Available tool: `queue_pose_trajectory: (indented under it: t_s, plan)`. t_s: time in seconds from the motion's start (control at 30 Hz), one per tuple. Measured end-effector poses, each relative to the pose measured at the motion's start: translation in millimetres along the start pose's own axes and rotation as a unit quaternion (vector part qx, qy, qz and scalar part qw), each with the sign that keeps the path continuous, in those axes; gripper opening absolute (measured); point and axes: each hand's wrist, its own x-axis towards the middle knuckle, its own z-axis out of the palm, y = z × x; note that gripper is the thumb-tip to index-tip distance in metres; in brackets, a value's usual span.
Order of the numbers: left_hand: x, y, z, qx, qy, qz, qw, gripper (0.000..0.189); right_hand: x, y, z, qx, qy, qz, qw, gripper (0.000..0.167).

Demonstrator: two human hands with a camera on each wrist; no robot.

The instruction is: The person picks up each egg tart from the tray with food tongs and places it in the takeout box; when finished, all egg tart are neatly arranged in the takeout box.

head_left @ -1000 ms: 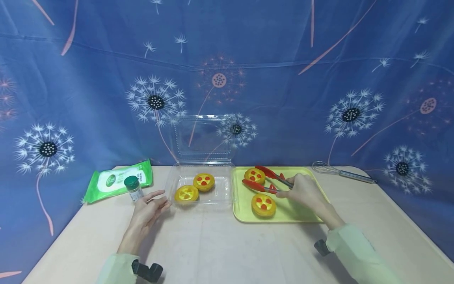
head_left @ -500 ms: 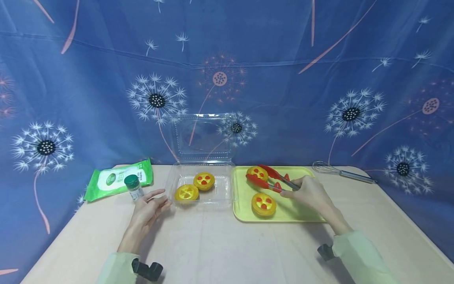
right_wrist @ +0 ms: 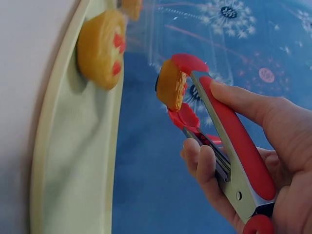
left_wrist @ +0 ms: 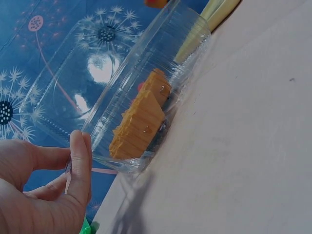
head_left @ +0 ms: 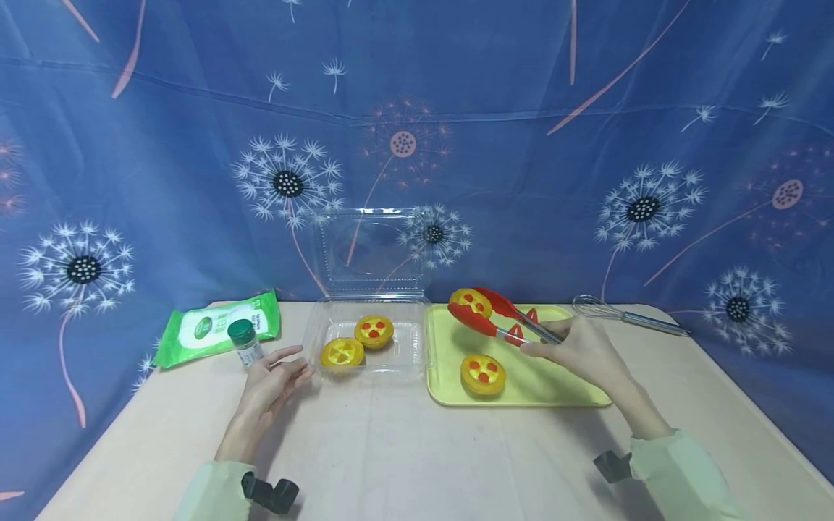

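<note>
My right hand [head_left: 584,352] grips a pair of red-tipped tongs [head_left: 474,320]. Between the tong heads is a toy egg tart [right_wrist: 170,87] with red pieces on top, raised over the back of the yellow tray [head_left: 449,394]. Another red-dotted tart [head_left: 483,374] lies on that tray, towards its front. To the left stands a clear plastic container [head_left: 407,354], lid raised, holding one red-dotted tart [head_left: 373,332] and one yellow-topped tart [head_left: 342,353]. At its near left corner, my left hand [head_left: 266,391] pinches the rim between thumb and fingers [left_wrist: 80,168].
A green-capped bottle [head_left: 245,341] stands just beyond my left hand, in front of a green-and-white wipes pack [head_left: 218,329]. Behind the tray's right side lies a whisk [head_left: 628,316]. A blue dandelion-print curtain [head_left: 521,181] hangs along the table's back edge.
The tongs have closed around the back tart and lifted it off the tray. My right forearm has shifted slightly right; my left hand stays in place.
</note>
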Motion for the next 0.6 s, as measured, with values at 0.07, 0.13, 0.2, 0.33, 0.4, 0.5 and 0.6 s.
queue_pose_trajectory:
  t_s: [0.07,0.13,0.2,0.33,0.4,0.5,0.6]
  plan:
    - [-0.2,0.0,0.4,0.000,0.001,0.000,1.0000,0.053,-1.4,-6.4,-0.1,0.007,-0.004,-0.002,1.0000,0.068]
    - [-0.3,-0.1,0.5,0.002,0.001,0.000,1.0000,0.053,-2.5,-13.7,1.6,0.016,-0.009,-0.003,0.9998,0.067]
    - [-0.5,-0.1,0.7,0.002,0.001,0.000,1.0000,0.052,-3.4,-21.2,4.5,0.024,-0.018,-0.003,0.9995,0.067]
    - [0.0,0.0,1.1,0.001,0.001,-0.001,1.0000,0.052,-3.7,-34.6,13.8,0.031,-0.029,-0.007,0.9991,0.066]
    - [-0.1,0.1,1.4,0.003,0.001,0.000,1.0000,0.052,-2.9,-40.2,19.4,0.032,-0.033,-0.016,0.9988,0.065]
    - [-0.5,0.0,2.0,0.004,0.003,0.003,1.0000,0.052,-0.9,-47.5,27.9,0.037,-0.045,-0.028,0.9979,0.062]
    - [-0.9,-0.5,2.3,0.004,0.005,0.006,1.0000,0.051,2.2,-53.2,36.1,0.040,-0.064,-0.047,0.9961,0.050]
